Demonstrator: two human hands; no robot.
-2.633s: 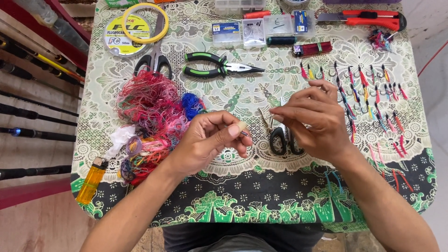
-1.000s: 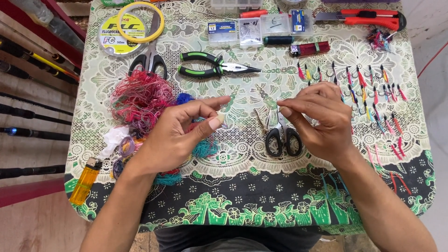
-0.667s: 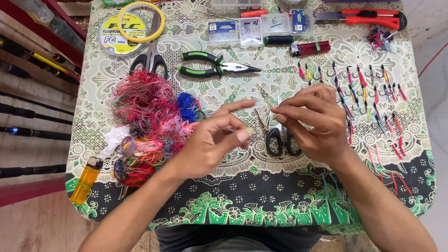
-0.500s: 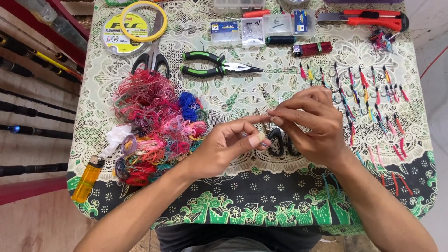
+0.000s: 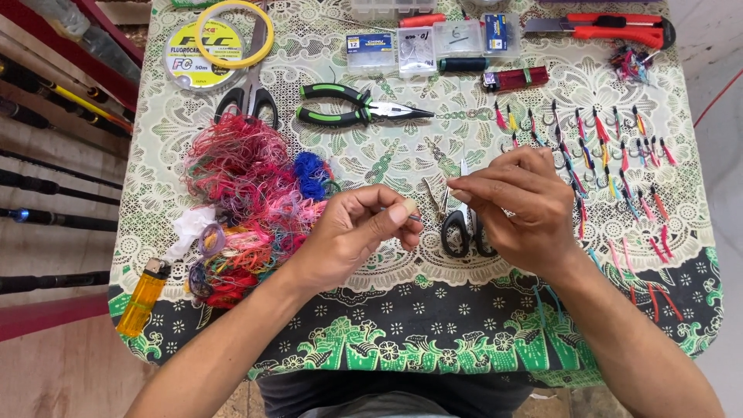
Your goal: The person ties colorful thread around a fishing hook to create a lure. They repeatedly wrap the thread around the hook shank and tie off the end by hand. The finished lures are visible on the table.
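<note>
My left hand [image 5: 354, 232] is pinched on a small fishing hook [image 5: 414, 218] just above the patterned tablecloth [image 5: 402, 325]. My right hand [image 5: 518, 203] is a short way to its right, fingers pinched on a fine thread that runs toward the hook; the thread is too thin to trace. Black-handled scissors [image 5: 462, 228] lie on the cloth between and under both hands. A heap of red, pink and blue thread [image 5: 248, 193] sits left of my left hand.
Several finished hooks with coloured tails [image 5: 611, 162] lie in rows at the right. Green-handled pliers [image 5: 348, 114], another pair of scissors [image 5: 249, 97], a line spool [image 5: 203, 53], small hook boxes [image 5: 418, 48], a red cutter [image 5: 611, 29] and a yellow lighter [image 5: 142, 300] surround the work area. Fishing rods [image 5: 54, 217] lie left.
My left hand went out to the thread heap, then came back toward my right hand, and its pinched fingers now sit close to the right fingertips over the scissors.
</note>
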